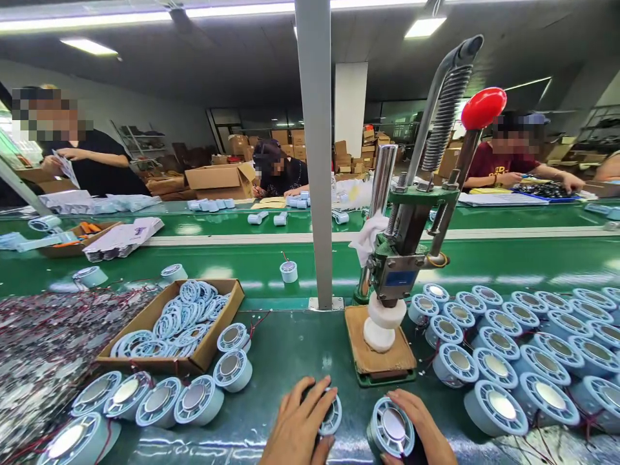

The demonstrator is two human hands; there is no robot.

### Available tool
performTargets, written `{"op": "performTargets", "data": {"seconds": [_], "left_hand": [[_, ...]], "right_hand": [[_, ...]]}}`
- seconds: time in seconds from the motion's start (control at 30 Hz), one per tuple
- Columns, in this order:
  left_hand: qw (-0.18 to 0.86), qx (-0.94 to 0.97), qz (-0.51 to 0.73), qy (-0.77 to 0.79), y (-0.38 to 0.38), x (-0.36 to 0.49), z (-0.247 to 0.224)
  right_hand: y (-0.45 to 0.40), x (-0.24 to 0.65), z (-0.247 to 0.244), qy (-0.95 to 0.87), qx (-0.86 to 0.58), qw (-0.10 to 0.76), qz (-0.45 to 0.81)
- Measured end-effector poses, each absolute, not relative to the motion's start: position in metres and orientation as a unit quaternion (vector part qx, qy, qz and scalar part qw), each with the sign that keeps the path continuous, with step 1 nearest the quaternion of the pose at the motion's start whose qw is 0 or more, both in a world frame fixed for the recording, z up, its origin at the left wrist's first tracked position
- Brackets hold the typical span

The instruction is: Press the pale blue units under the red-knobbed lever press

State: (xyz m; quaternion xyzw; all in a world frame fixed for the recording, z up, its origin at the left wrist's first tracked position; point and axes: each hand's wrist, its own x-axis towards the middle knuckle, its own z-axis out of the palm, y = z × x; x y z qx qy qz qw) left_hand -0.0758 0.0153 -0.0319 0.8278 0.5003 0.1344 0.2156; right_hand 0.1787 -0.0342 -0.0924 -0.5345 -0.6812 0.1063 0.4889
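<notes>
Near the front edge of the bench, my left hand (301, 423) curls over a light blue round part (335, 416); the fingers hide most of it, so I cannot tell whether it is a loose ring or a whole housing. To its right, my right hand (420, 423) grips the side of a light blue round housing (391, 427) with a silver disc in its top. Just beyond stands a green hand press (398, 258) with a red knob (484, 108). Its white round pusher (387, 311) sits over a white round block (379, 336) on a brown board.
Rows of similar housings (498, 368) fill the right side. At left, a cardboard tray (223, 329) holds blue rings, with several housings (157, 402) around it and a heap of wired discs (43, 349). A grey post (314, 155) rises behind; people sit across the green conveyor (232, 258).
</notes>
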Motion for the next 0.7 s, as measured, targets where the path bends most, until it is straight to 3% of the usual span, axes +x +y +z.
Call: {"op": "performTargets", "data": {"seconds": [0.17,0.33,0.7], "left_hand": [[0.335,0.681,0.294,0.581,0.015,-0.051,-0.009],[0.325,0.744,0.27,0.518,0.008,-0.022,0.005],[0.347,0.693,0.278,0.568,0.01,-0.019,-0.001]], "right_hand": [[-0.024,0.143,-0.084,-0.665,-0.548,0.497,0.1],[-0.014,0.118,-0.083,-0.655,-0.547,0.511,0.104],[-0.01,0.114,-0.098,-0.648,-0.55,0.516,0.105]]}}
